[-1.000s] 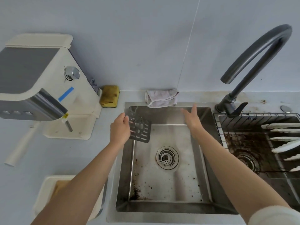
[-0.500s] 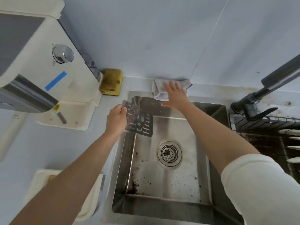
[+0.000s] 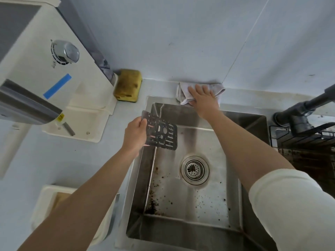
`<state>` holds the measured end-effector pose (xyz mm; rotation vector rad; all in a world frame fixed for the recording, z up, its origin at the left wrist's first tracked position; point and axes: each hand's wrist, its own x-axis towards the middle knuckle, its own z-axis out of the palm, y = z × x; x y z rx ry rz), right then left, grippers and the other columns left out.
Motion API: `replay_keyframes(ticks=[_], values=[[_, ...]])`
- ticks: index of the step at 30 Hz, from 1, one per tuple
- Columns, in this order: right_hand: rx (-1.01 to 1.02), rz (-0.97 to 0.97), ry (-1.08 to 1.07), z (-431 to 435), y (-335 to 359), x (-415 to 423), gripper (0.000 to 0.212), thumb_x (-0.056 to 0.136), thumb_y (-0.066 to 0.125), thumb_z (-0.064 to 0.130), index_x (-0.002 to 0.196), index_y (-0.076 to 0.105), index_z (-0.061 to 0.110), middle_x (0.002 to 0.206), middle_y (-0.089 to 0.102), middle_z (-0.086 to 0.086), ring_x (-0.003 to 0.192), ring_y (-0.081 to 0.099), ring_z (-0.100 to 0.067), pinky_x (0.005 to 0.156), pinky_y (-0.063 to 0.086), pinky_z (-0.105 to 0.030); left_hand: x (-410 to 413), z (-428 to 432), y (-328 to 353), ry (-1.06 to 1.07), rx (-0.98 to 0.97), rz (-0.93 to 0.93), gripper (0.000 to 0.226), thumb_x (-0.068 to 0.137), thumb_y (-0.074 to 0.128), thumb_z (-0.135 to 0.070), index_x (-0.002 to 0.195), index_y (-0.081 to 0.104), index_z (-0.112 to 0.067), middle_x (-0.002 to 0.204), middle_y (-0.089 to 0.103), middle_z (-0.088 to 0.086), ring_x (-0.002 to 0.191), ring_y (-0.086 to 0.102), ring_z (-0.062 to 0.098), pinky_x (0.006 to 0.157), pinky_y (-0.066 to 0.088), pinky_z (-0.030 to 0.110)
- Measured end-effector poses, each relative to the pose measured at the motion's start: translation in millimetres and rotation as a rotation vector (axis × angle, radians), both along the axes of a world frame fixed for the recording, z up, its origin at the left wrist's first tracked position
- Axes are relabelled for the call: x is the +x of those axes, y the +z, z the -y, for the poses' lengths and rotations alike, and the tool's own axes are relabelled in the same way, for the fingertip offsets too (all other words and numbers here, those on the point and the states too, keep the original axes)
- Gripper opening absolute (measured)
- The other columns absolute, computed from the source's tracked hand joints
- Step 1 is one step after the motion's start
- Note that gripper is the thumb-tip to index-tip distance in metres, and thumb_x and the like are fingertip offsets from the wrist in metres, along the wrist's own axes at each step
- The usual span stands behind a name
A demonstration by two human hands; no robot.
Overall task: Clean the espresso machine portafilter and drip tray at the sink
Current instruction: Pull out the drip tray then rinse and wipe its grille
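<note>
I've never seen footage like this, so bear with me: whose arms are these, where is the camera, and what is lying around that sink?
No robot here: these are a person's two bare arms, filmed by one wide-angle camera worn on their head, looking down. The left hand grips a perforated metal grate over the steel sink, whose floor is speckled with dark specks. The right hand rests on a folded cloth on the counter behind the sink. A yellow sponge lies beside the cream espresso machine at left; a dark faucet stands at right.
</note>
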<state>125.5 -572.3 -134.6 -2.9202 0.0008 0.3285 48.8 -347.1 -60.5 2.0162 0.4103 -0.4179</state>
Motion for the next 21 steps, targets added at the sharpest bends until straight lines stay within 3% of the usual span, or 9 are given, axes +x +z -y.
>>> replay_keyframes(ticks=[3, 5, 8, 11, 15, 21], values=[[0.035, 0.077, -0.011, -1.3, 2.6, -0.3, 0.044, 0.096, 0.041, 0.018, 0.138, 0.030, 0.019, 0.146, 0.027, -0.002, 0.136, 0.018, -0.026, 0.111, 0.017, -0.035, -0.7, -0.9, 0.9, 0.013, -0.007, -0.019, 0.035, 0.099, 0.033, -0.021, 0.091, 0.057, 0.003, 0.091, 0.063, 0.024, 0.087, 0.063, 0.039, 0.081, 0.053, 0.050], [0.064, 0.084, -0.074, -4.8, 5.5, 1.0, 0.047, 0.091, 0.046, 0.005, 0.135, 0.036, 0.019, 0.143, 0.032, -0.002, 0.134, 0.024, -0.025, 0.109, 0.023, -0.034, -2.4, -1.4, 3.5, 0.022, -0.021, -0.029, 0.034, 0.100, 0.033, -0.022, 0.084, 0.057, -0.004, 0.081, 0.061, 0.013, 0.075, 0.063, 0.027, 0.073, 0.055, 0.040], [0.178, 0.028, -0.235, -7.3, 13.3, 4.2, 0.043, 0.086, 0.042, -0.006, 0.125, 0.044, 0.012, 0.130, 0.044, -0.012, 0.122, 0.041, -0.032, 0.092, 0.039, -0.039, -4.6, -2.8, 4.5, 0.027, -0.079, -0.039, 0.034, 0.100, 0.032, -0.023, 0.098, 0.059, -0.002, 0.091, 0.064, 0.016, 0.082, 0.065, 0.029, 0.079, 0.055, 0.043], [0.233, 0.008, -0.228, -3.9, 18.4, 4.8, 0.038, 0.091, 0.040, 0.001, 0.127, 0.044, 0.010, 0.129, 0.048, -0.015, 0.119, 0.044, -0.035, 0.093, 0.039, -0.040, -6.6, -5.2, 5.4, 0.046, -0.144, -0.047, 0.031, 0.100, 0.032, -0.023, 0.098, 0.058, -0.007, 0.086, 0.065, 0.008, 0.071, 0.066, 0.018, 0.066, 0.057, 0.033], [0.106, 0.029, -0.034, -2.8, 13.7, 0.6, 0.038, 0.096, 0.039, 0.024, 0.133, 0.038, 0.015, 0.136, 0.039, -0.008, 0.129, 0.030, -0.027, 0.103, 0.028, -0.040, -8.7, -8.2, 6.5, 0.051, -0.190, -0.044, 0.031, 0.101, 0.033, -0.023, 0.084, 0.058, -0.017, 0.077, 0.065, -0.001, 0.054, 0.065, 0.007, 0.045, 0.052, 0.019], [0.002, 0.057, -0.020, -6.4, 8.3, 6.2, 0.040, 0.093, 0.046, 0.027, 0.130, 0.036, 0.015, 0.134, 0.039, -0.007, 0.126, 0.030, -0.028, 0.104, 0.028, -0.039, -6.7, -12.2, 7.0, 0.090, -0.249, -0.050, 0.033, 0.100, 0.034, -0.022, 0.080, 0.059, -0.021, 0.073, 0.066, -0.001, 0.048, 0.065, 0.005, 0.041, 0.049, 0.018]])
